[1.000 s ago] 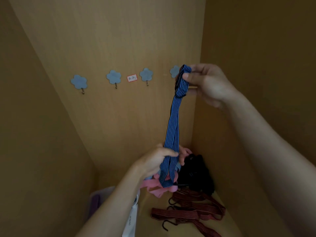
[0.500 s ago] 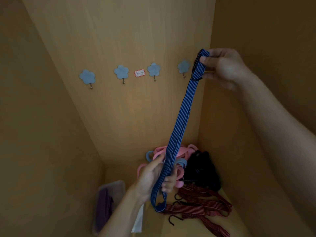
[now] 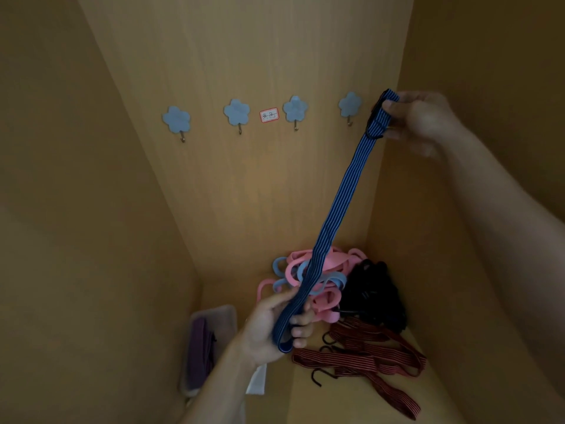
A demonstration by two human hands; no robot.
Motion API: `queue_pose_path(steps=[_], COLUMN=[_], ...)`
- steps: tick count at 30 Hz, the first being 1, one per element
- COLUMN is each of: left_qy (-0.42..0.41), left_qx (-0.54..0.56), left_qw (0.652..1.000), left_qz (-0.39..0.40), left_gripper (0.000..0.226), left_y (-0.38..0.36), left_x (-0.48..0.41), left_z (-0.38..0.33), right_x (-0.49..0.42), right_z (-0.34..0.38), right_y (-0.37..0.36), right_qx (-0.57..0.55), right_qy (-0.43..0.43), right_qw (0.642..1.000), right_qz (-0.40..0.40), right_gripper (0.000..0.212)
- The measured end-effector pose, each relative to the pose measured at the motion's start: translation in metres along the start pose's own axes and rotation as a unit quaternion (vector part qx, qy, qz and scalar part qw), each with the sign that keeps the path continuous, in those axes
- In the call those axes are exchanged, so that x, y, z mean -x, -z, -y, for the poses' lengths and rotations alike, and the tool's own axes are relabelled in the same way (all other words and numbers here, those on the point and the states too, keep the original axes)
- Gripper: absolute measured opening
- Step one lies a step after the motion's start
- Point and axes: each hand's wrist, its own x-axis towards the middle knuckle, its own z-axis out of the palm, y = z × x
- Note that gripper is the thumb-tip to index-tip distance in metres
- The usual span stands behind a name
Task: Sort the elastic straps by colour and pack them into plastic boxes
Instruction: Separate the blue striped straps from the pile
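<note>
Your right hand (image 3: 425, 120) pinches the upper end of the blue striped strap (image 3: 339, 206), and your left hand (image 3: 269, 328) curls round its lower loop, so the strap runs straight between them above the shelf (image 3: 351, 402). The red striped straps (image 3: 367, 359) lie on the shelf; the plastic box (image 3: 227, 316) stands left of them.

We see a dim picture, all brownish yellow. A soft brighter patch glows in the middle of the back wall (image 3: 260, 185). The side walls and corners are darker. The right hand (image 3: 425, 117) is blurry and smeared. The blue strap (image 3: 339, 206) is sharp enough to show its stripes. The black heap (image 3: 376, 289) is too dark to make out. The walls lean outward near the edges.
</note>
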Motion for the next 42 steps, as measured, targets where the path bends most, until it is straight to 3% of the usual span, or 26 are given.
queue_pose_path(steps=[2,5,9,11,14,17,21,24,26,30,32,37,42], left_qy=[-0.014,-0.030,-0.026,-0.018,-0.021,-0.046,-0.084,-0.085,-0.074,-0.034,0.013,0.105,0.121], left_qx=[0.042,0.054,-0.109,-0.198,-0.273,-0.301,-0.309,-0.291,-0.294,-0.322,-0.357,-0.448,-0.444], left_qw=[0.999,0.997,0.982,0.960,0.940,0.925,0.904,0.897,0.894,0.867,0.854,0.807,0.801], left_qz=[-0.012,-0.046,-0.153,-0.199,-0.205,-0.228,-0.284,-0.320,-0.330,-0.379,-0.379,-0.371,-0.382], left_gripper=[0.018,0.021,0.043,0.041,0.036,0.034,0.032,0.041,0.044,0.042,0.040,0.040,0.040], left_y=[0.002,0.002,0.011,0.011,-0.010,-0.032,-0.040,-0.037,-0.030,-0.015,-0.008,0.020,0.031], left_x=[0.003,0.011,0.026,0.032,0.039,0.045,0.053,0.062,0.068,0.069,0.064,0.056,0.065], left_z=[-0.003,-0.010,-0.023,-0.027,-0.034,-0.039,-0.049,-0.050,-0.043,-0.005,0.026,0.092,0.118], right_x=[0.000,0.003,0.014,0.020,0.030,0.041,0.053,0.059,0.070,0.105,0.128,0.171,0.192], right_z=[-0.009,-0.026,-0.044,-0.049,-0.055,-0.072,-0.112,-0.148,-0.178,-0.252,-0.281,-0.327,-0.338], right_y=[0.005,0.015,0.022,0.023,0.021,0.018,0.012,0.007,0.004,0.009,0.016,0.036,0.050], right_qx=[-0.049,-0.120,-0.171,-0.180,-0.229,-0.314,-0.457,-0.496,-0.467,-0.265,-0.177,-0.025,0.080], right_qy=[-0.018,-0.036,-0.034,-0.031,-0.039,-0.073,-0.142,-0.198,-0.241,-0.302,-0.309,-0.336,-0.326], right_qw=[0.999,0.992,0.985,0.983,0.971,0.942,0.871,0.835,0.840,0.901,0.914,0.918,0.916], right_qz=[0.010,0.020,0.008,-0.006,-0.053,-0.093,-0.113,-0.132,-0.135,-0.167,-0.195,-0.207,-0.220], right_gripper=[0.016,0.017,0.020,0.021,0.021,0.020,0.016,0.015,0.017,0.017,0.012,0.016,0.024])
